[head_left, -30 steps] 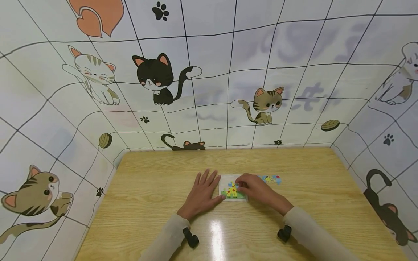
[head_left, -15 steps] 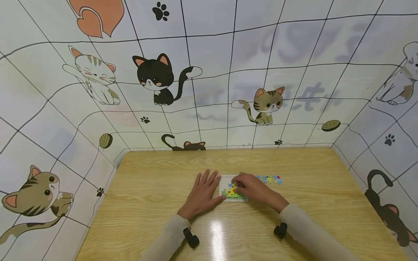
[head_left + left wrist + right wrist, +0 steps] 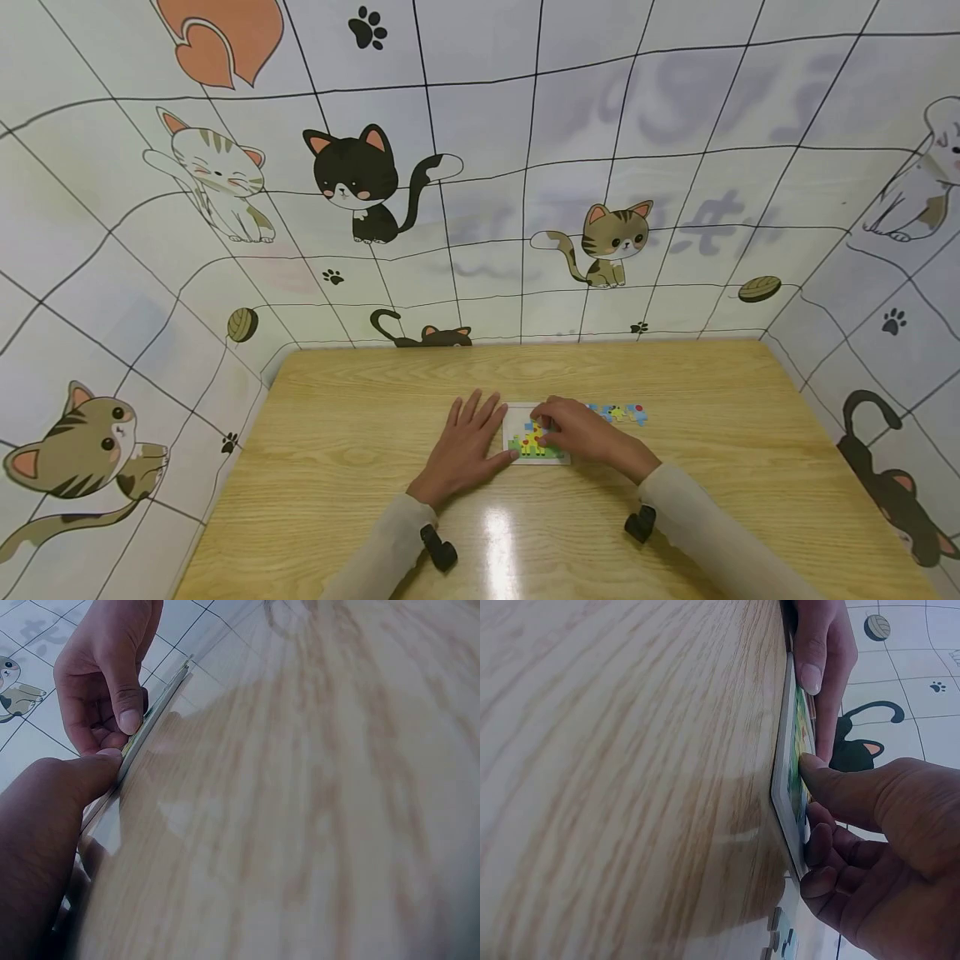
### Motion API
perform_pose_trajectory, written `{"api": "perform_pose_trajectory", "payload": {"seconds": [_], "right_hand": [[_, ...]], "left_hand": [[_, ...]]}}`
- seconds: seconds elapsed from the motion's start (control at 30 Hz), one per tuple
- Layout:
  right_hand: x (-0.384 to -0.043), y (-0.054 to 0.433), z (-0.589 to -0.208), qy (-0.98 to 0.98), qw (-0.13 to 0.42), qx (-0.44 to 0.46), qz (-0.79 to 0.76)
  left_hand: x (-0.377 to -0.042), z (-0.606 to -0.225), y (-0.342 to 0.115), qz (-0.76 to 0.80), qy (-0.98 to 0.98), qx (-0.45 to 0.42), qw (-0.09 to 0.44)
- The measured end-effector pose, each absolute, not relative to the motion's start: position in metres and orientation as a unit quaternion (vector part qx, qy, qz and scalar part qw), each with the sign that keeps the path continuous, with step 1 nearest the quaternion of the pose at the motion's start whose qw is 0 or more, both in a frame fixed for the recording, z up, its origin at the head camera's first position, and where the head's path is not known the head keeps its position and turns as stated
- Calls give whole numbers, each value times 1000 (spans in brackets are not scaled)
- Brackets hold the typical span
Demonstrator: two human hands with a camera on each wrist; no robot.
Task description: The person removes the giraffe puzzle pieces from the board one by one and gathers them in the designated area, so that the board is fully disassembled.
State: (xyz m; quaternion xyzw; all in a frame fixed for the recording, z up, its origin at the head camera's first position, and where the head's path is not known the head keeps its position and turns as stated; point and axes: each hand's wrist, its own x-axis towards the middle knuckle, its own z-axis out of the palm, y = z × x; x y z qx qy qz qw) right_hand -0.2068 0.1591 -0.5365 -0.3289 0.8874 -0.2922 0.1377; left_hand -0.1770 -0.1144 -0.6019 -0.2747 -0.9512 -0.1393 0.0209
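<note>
A small jigsaw puzzle board (image 3: 519, 412) with a pale frame lies on the table, partly filled with green and yellow giraffe-pattern pieces (image 3: 528, 446). My left hand (image 3: 467, 442) rests flat on its left side, fingers spread, thumb on the lower left corner. Over the board's right part, my right hand (image 3: 581, 429) has curled fingers and pinches a puzzle piece against the picture; that piece is mostly hidden by the fingers. In the right wrist view the right thumb (image 3: 832, 780) touches the picture on the board (image 3: 784, 765), and the other fingers bend over its edge.
Several loose puzzle pieces (image 3: 626, 412), blue and yellow, lie on the table just right of the board, partly behind my right hand. The wooden table (image 3: 360, 417) is bounded by white cat-pattern walls (image 3: 487, 208) at the back and sides.
My right hand has shifted slightly left over the board, most of it in the first half second, uncovering more of the loose pieces. The left hand has stayed in place.
</note>
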Motion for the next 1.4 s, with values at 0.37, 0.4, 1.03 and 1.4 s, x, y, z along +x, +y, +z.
{"api": "perform_pose_trajectory", "payload": {"seconds": [0.37,0.4,1.03,1.4], "right_hand": [[-209,157,-537,888,157,-305,-306],[-209,157,-537,887,157,-305,-308],[-201,160,-538,893,69,-284,-343],[-198,165,-540,870,46,-290,-397]], "left_hand": [[-177,-603,-115,-142,-951,-273,15],[-177,-603,-115,-142,-951,-273,14],[-177,-604,-115,-142,-951,-275,23],[-178,-605,-114,-154,-949,-274,17]]}}
